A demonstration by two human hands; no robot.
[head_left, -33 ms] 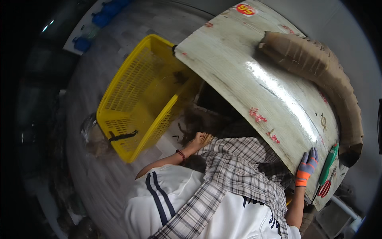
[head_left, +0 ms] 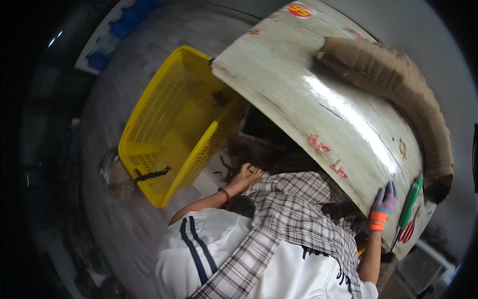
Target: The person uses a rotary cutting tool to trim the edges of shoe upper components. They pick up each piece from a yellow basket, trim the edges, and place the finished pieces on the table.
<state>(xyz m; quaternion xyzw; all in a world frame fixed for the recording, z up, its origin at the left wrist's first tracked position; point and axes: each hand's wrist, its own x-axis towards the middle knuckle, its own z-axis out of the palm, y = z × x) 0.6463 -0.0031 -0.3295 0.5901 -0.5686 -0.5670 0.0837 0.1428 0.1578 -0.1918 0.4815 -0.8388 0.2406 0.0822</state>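
My left hand (head_left: 244,179), bare with a dark red bracelet (head_left: 225,192) at the wrist, is low beside the table's near edge. Its fingers are curled in at the edge of a plaid cloth (head_left: 284,204) draped over my front and lap; what they hold, if anything, cannot be made out. Gloved in grey and orange, my right hand (head_left: 383,205) rests flat on the table (head_left: 279,74), fingers stretched out. Just right of it lie a green-handled tool (head_left: 411,202) and red-handled scissors (head_left: 407,232).
A yellow plastic basket (head_left: 172,192) stands on the floor at the left, against the table's corner. Bent brown cardboard (head_left: 388,74) runs along the table's far right side. Dark scraps (head_left: 226,162) lie under the table edge. Blue bottles (head_left: 97,61) stand far left.
The whole view has shifted slightly, with the table and basket a little further left. Both hands keep nearly the same pose and place.
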